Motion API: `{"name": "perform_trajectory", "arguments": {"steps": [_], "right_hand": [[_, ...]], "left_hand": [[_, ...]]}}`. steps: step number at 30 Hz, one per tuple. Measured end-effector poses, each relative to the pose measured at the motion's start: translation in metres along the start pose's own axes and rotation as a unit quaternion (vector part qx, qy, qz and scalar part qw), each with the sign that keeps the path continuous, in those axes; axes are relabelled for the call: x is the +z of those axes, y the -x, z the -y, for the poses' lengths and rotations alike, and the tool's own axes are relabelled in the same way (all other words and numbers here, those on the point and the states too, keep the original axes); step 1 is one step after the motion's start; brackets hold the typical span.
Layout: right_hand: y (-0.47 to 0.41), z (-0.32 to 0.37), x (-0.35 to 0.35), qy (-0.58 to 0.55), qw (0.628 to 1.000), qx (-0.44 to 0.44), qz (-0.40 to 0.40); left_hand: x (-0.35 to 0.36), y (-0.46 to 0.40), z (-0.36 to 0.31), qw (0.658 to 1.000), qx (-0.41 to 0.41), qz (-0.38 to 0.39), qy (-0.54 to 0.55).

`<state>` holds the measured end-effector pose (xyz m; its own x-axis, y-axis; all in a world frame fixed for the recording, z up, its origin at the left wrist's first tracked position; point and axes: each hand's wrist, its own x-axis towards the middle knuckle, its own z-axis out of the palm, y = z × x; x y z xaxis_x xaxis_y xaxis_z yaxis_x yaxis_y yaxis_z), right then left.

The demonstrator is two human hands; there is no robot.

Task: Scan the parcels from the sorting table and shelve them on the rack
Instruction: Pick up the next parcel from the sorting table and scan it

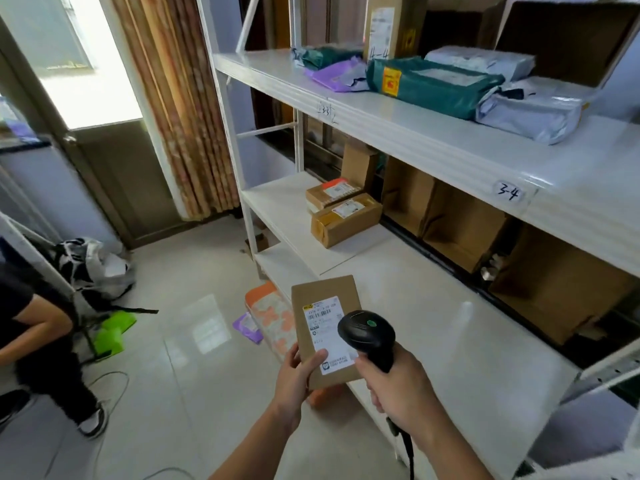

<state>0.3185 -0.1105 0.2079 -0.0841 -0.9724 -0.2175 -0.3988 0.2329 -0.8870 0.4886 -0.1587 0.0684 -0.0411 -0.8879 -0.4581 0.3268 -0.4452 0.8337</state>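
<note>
My left hand [294, 375] grips the lower edge of a flat brown cardboard parcel [323, 296], its white shipping label [325, 332] facing up. My right hand [398, 386] is curled round the handle of a black barcode scanner [367, 330], whose head hovers over the label's right side. Both are held in front of the white rack [450, 327], just off the front edge of its middle shelf. Two small brown boxes [343, 211] lie further back on that shelf.
The upper shelf [398, 112] carries green, purple and grey mailer bags and tall boxes. Open cardboard boxes line the back of the middle shelf. An orange-patterned parcel [270, 317] and a purple bag lie low by the rack. A person [34, 327] stands at left; cables cross the floor.
</note>
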Motion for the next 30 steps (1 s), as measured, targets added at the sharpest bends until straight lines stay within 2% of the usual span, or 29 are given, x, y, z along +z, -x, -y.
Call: {"name": "perform_trajectory", "arguments": {"steps": [7, 15, 21, 24, 30], "right_hand": [[-0.095, 0.021, 0.035, -0.005, 1.000, 0.016, -0.016], [-0.190, 0.047, 0.066, -0.025, 0.993, 0.059, -0.102], [-0.230, 0.047, 0.056, -0.064, 0.977, 0.128, -0.156], [-0.260, 0.042, 0.042, -0.071, 0.970, 0.150, -0.179], [-0.315, 0.037, 0.033, -0.056, 0.969, 0.163, -0.177]], "left_hand": [[-0.011, -0.101, -0.052, 1.000, -0.015, 0.018, -0.015], [-0.020, -0.219, -0.122, 0.988, -0.047, 0.097, -0.106], [0.001, -0.299, -0.125, 0.979, -0.098, 0.092, -0.153], [0.019, -0.337, -0.127, 0.972, -0.120, 0.116, -0.168], [0.045, -0.403, -0.126, 0.959, -0.114, 0.142, -0.215]]}}
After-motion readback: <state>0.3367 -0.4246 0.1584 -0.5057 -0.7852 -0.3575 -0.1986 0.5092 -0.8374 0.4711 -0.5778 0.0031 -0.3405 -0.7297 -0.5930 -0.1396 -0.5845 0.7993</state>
